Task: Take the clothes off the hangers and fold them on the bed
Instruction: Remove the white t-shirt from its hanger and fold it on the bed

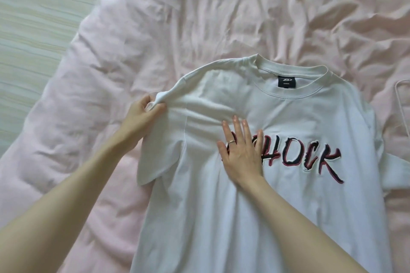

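The left hand is pinching the T-shirt shoulder; the right hand is pressing flat, fingers apart. Overpulling could bunch it on the bed.

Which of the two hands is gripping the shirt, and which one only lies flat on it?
The left hand grips the shirt at its shoulder. The right hand, wearing a ring, lies flat on the chest print.

Hands on white T-shirt
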{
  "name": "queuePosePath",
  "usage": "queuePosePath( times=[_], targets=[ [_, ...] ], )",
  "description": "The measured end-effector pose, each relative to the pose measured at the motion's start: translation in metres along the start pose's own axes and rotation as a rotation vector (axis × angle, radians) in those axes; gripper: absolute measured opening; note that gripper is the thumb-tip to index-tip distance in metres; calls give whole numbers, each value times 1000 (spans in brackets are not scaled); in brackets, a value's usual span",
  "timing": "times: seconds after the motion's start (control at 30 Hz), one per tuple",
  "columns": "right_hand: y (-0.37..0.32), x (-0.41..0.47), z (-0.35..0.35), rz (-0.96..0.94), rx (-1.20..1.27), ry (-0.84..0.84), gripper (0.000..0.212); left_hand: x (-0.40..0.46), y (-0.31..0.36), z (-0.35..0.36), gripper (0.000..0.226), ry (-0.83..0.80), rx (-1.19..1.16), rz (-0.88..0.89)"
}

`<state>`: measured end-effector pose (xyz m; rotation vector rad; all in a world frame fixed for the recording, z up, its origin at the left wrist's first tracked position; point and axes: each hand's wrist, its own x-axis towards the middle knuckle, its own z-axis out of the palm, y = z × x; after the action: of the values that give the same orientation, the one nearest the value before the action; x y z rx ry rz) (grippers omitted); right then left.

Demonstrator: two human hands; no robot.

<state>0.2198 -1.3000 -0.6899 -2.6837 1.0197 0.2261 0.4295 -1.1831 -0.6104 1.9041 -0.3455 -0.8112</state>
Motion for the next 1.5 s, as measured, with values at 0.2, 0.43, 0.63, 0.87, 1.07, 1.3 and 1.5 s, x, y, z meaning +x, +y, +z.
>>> queuePosePath(
  times=[0.2,0.43,0.63,0.87,1.07,1.3,1.5],
  targets=[
    [-1,1,4,20,-30,1,63,34,-4,-55,15,274,286,89],
    [0,1,10,52,-65,6,59,47,-19,-86,19,404,328,30],
    [-5,1,9,81,-51,67,61,38,-36,-107,9,215,176,-55],
    [-42,13,-18,236,194,73,83,53,-34,-108,36,397,-38,-142],
    [-125,-2,-12,-409,193,335,59,23,-46,-113,38,238,-328,-326],
    [-174,-9,6,-604,-30,304,47,0,-55,-111,12,16,-224,-299],
    [-180,-9,-5,-711,269,337,48,-4,-57,-122,10,116,-128,-163]
  ],
)
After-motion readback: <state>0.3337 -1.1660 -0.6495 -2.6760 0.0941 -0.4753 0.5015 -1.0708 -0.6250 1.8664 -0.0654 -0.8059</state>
